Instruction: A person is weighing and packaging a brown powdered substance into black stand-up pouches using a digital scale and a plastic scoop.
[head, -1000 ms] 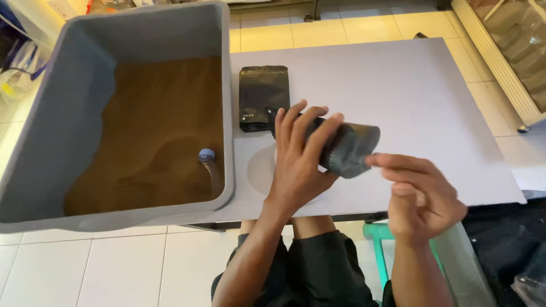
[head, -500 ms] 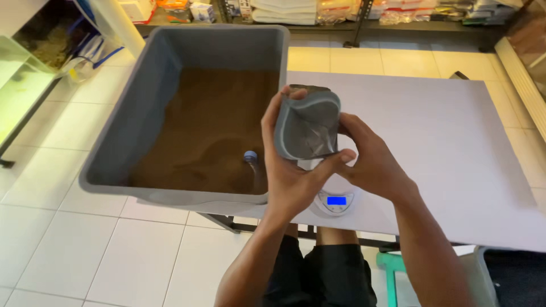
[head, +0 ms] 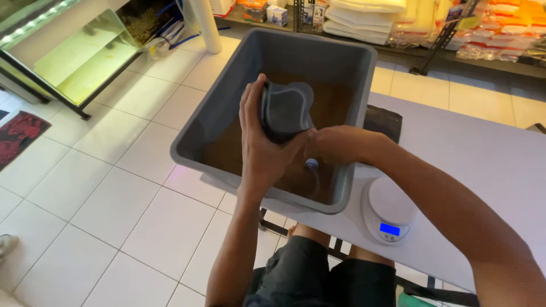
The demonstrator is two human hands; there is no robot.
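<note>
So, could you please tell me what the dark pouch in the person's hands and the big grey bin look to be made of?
The pouch looks like flexible plastic film with a dull sheen: it buckles and creases in the left hand, its mouth held open. The right hand steadies its base. The bin seems to be rigid moulded plastic, matte grey, with smooth walls and a rounded rim.

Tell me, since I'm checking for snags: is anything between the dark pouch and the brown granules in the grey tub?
Nothing visible: the left hand and right hand hold the pouch directly over the tub; only a scoop stands nearby.
</note>
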